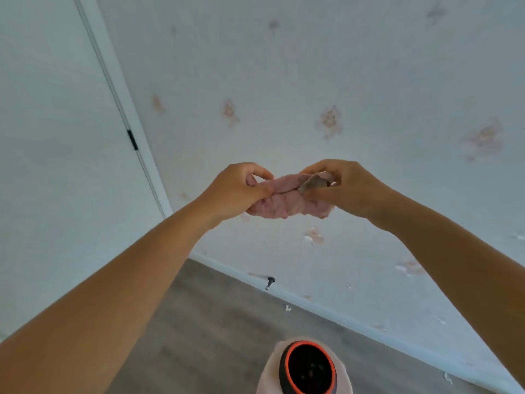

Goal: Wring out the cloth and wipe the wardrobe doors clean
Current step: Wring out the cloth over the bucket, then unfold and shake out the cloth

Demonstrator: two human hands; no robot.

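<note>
The left grip was curled tight round one end of the pink cloth; the right grip pinched the other end, perhaps at a grey tag, too blurred to read.

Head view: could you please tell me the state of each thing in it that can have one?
cloth: bunched into a roll, held up between both hands.
left hand: grips the cloth's left end.
right hand: pinches the cloth's right end.
white door: looks closed.
orange-rimmed container: open at the top, standing on the floor.
wallpaper: flaking in spots low down.
</note>
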